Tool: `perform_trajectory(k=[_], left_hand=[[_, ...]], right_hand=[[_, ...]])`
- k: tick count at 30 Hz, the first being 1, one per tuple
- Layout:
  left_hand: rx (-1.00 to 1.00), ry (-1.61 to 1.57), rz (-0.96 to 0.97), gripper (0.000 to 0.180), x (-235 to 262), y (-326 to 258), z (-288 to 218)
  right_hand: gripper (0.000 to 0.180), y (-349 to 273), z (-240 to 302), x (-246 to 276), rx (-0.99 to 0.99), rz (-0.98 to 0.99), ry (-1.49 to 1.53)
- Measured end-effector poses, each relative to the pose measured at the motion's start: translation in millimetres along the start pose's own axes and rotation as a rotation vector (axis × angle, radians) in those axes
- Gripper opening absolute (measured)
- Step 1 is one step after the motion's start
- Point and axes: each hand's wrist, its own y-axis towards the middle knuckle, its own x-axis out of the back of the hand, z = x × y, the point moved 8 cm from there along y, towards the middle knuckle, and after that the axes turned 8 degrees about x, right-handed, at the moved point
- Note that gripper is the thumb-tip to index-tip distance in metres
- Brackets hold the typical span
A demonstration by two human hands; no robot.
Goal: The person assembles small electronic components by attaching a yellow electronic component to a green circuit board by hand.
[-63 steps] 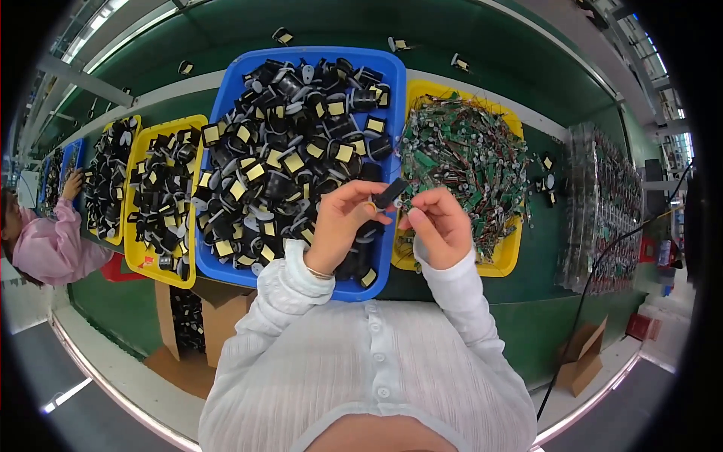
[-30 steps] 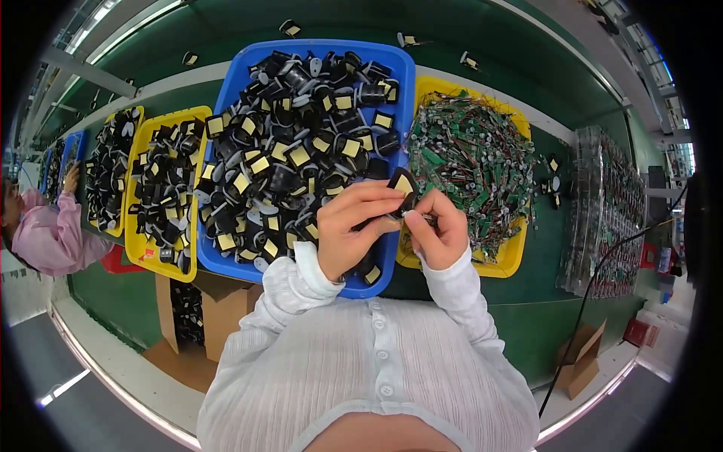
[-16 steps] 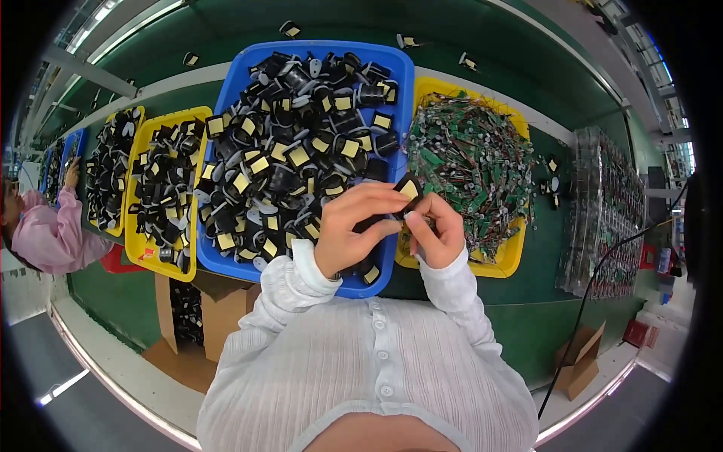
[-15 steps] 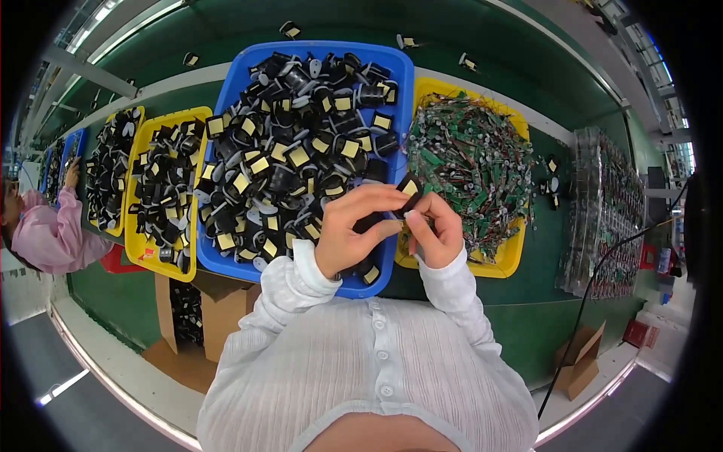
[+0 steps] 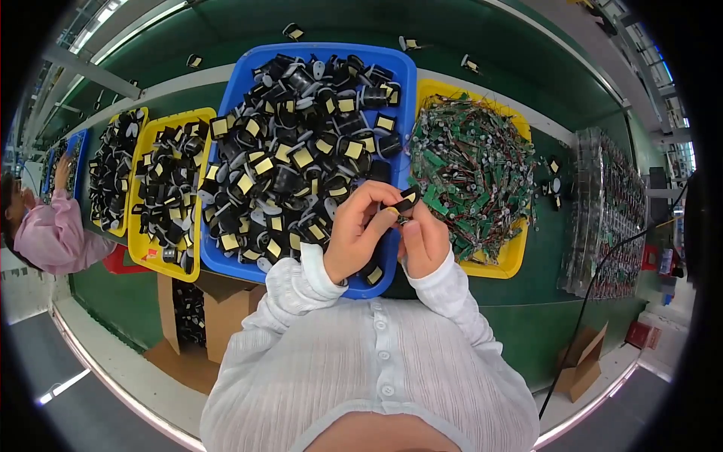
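Close together in front of my chest, my two hands work on one small black plastic part with a yellow pad (image 5: 407, 198). My left hand (image 5: 352, 233) grips it between thumb and fingers, above the right edge of the blue tray (image 5: 324, 50). My right hand (image 5: 426, 239) is closed at the lower side of the part, thumb up, next to the left fingertips. Whatever small piece lies between the fingertips is mostly hidden. Many like black parts (image 5: 301, 157) with yellow pads and grey discs fill the blue tray. Wired green circuit boards (image 5: 471, 169) heap in the yellow tray (image 5: 512, 260) at right.
More black parts fill two yellow trays (image 5: 197, 226) at left. A person in a pink sleeve (image 5: 56, 233) sits beyond them. Stacked clear trays of wired boards (image 5: 602, 211) stand far right. Cardboard boxes (image 5: 226, 320) are below the bench; a black cable (image 5: 584, 301) hangs at right.
The black part has tilted over to lie flatter and sits slightly lower. My right hand has rolled inward and moved slightly left, its fingers now closer around the part.
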Motion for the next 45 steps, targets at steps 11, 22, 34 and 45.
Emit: perform_trajectory(k=[11, 22, 34, 45], left_hand=[[0.08, -0.148, 0.013, 0.011, 0.6, -1.1, 10.8], [0.099, -0.207, 0.103, 0.015, -6.7, 3.6, 4.1], [0.058, -0.176, 0.008, 0.014, -5.1, -2.0, 12.1], [-0.028, -0.052, 0.087, 0.037, 0.3, 1.6, 1.0]], right_hand=[[0.022, 0.2, 6.8, 0.9, 0.051, -0.005, -0.026], [0.015, -0.3, 2.2, 4.3, -0.026, -0.044, 0.007], [0.01, -1.0, 10.9, 3.3, 0.097, -0.071, -0.193], [0.019, -9.3, -10.7, 11.9, -0.244, 0.075, 0.482]])
